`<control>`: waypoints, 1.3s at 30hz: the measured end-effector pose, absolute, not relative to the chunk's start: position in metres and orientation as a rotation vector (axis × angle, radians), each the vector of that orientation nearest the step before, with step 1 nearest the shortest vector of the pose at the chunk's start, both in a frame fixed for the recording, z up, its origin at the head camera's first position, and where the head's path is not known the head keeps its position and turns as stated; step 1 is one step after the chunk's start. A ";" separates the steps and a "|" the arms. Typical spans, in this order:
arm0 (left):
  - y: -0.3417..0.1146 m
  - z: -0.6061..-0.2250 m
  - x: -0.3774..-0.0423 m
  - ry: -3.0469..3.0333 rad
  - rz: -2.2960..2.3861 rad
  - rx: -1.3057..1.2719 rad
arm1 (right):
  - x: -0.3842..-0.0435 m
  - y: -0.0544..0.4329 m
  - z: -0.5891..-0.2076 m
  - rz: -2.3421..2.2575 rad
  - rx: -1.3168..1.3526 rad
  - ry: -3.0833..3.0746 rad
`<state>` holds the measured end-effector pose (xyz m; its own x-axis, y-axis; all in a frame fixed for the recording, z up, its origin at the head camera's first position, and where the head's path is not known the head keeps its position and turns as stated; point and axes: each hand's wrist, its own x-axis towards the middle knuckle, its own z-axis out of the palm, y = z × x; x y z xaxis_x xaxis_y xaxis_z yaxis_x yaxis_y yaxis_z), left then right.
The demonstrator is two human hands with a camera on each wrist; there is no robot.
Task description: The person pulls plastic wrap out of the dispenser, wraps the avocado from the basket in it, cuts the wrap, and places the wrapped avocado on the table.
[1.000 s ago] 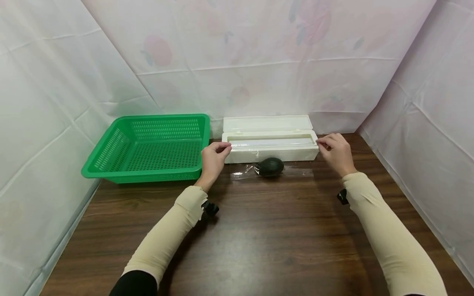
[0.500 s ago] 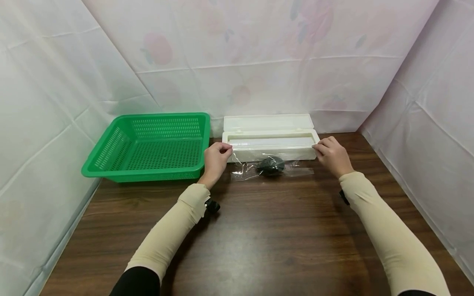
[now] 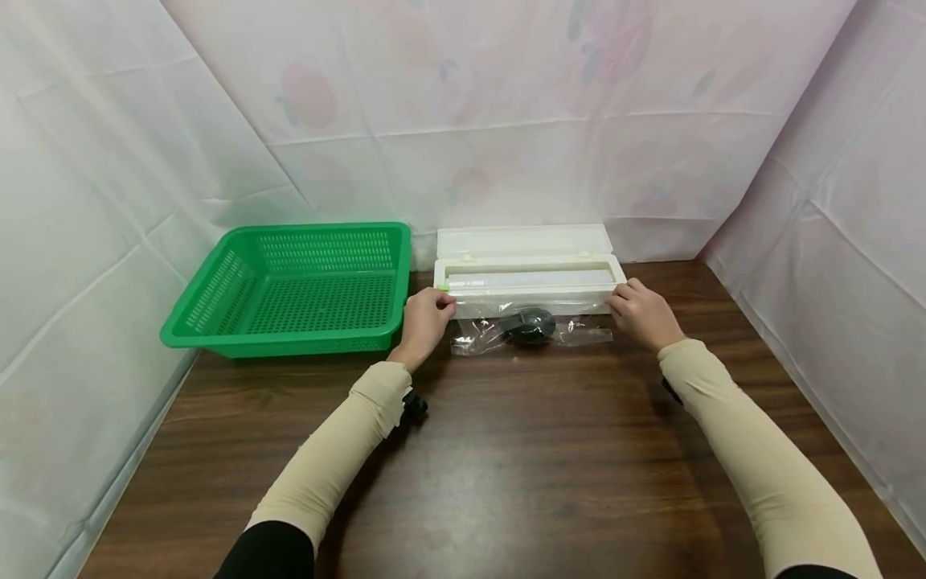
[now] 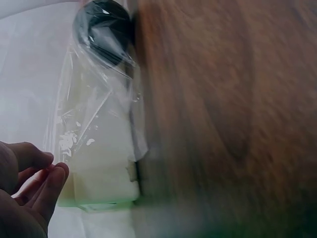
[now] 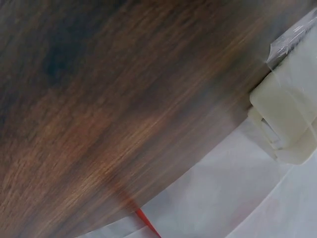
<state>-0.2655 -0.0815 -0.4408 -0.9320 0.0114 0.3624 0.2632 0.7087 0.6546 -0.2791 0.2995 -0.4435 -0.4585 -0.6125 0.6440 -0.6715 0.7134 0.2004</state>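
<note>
A long white cling film dispenser (image 3: 535, 264) stands with its lid raised, a film roll inside. My left hand (image 3: 425, 322), at its left front corner, pinches one edge of the clear cling film (image 4: 74, 124) between thumb and fingers. At the opposite end, my right hand (image 3: 644, 314) pinches the film's other side; its fingertips are outside the right wrist view. The film stretches between the hands and drapes over a dark green, oval, avocado-like fruit (image 3: 531, 326) in front of the box. A strip of film also lies beneath the fruit.
Left of the dispenser is a green plastic basket (image 3: 289, 342) with perforated sides. White patterned cloth (image 3: 506, 161) hangs behind the brown wooden table (image 3: 521, 450) and along both sides. A small green piece (image 3: 443, 287) shows at the dispenser's left end.
Both hands have come down and toward me from the dispenser's top edge, drawing the film forward. It now covers the dark fruit, and the green piece has come into sight.
</note>
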 end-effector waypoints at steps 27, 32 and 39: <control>-0.078 -0.454 -0.267 -2.825 -0.730 -0.275 | -0.274 0.280 -0.453 -0.049 0.959 -2.502; -0.078 -0.453 -0.267 -2.898 -0.719 -0.305 | -0.272 0.276 -0.454 -0.012 0.933 -2.641; -0.080 -0.447 -0.265 -2.924 -0.801 -0.252 | -0.266 0.282 -0.447 0.309 0.782 -2.793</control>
